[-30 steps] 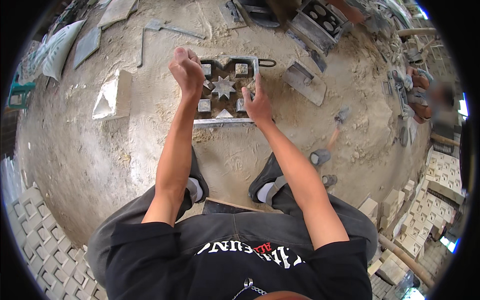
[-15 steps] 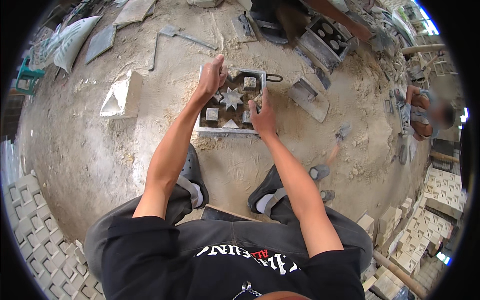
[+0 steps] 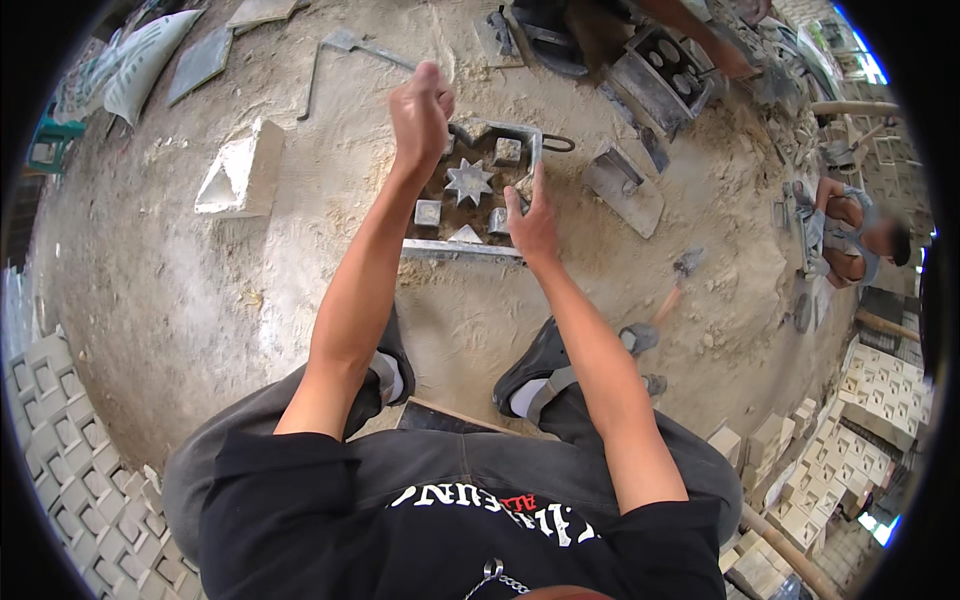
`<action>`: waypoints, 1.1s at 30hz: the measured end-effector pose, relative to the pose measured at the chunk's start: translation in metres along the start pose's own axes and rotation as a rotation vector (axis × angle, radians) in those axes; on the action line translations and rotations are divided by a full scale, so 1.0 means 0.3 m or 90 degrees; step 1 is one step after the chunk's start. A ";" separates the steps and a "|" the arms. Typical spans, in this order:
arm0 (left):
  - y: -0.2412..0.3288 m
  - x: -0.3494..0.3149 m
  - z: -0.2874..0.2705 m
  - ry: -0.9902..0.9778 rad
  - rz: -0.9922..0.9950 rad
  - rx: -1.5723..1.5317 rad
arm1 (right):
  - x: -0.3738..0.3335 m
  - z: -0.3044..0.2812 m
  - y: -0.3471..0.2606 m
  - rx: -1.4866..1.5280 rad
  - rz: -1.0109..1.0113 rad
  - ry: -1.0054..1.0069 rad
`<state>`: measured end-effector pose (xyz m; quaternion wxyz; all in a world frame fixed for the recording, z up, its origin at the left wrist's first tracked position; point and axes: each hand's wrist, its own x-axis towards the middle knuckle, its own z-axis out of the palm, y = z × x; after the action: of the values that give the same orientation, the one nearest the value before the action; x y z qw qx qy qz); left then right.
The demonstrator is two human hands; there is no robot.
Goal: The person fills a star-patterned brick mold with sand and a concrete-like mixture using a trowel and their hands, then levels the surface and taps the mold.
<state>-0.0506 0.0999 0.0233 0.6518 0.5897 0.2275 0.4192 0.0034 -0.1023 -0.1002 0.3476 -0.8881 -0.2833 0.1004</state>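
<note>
A rectangular metal mould [image 3: 470, 248] lies on the sandy ground before me. Inside it stand a star-shaped piece [image 3: 469, 183], several small square blocks [image 3: 427, 213] and a triangular piece [image 3: 466, 234]. A wire loop handle [image 3: 560, 144] sticks out at its far right corner. My right hand [image 3: 532, 225] grips the mould's right wall, thumb on the inner side and fingers along the outside. Raised over the far left corner, my left hand [image 3: 421, 115] is closed in a fist, slightly blurred; no object shows in it. My left hand and forearm hide the mould's left wall.
A white block with a hollow [image 3: 240, 170] stands at left. Right of the mould lie a flat board with a handle [image 3: 625, 190] and a trowel [image 3: 688, 262]. A metal bar [image 3: 375, 52] lies beyond. Another person's arm [image 3: 715, 50] reaches near a mould with round holes [image 3: 665, 75].
My left fist has lifted up and away from the mould's far left corner. My right hand stays at the right wall. The view has shifted slightly.
</note>
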 end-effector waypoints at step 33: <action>-0.189 0.038 -0.097 -0.258 -0.156 -0.071 | 0.017 -0.010 -0.001 0.034 0.023 -0.039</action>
<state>-0.0515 0.1288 -0.0346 0.7615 0.5930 0.1383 0.2219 0.0087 -0.1009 -0.0976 0.3609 -0.8800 -0.2746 0.1412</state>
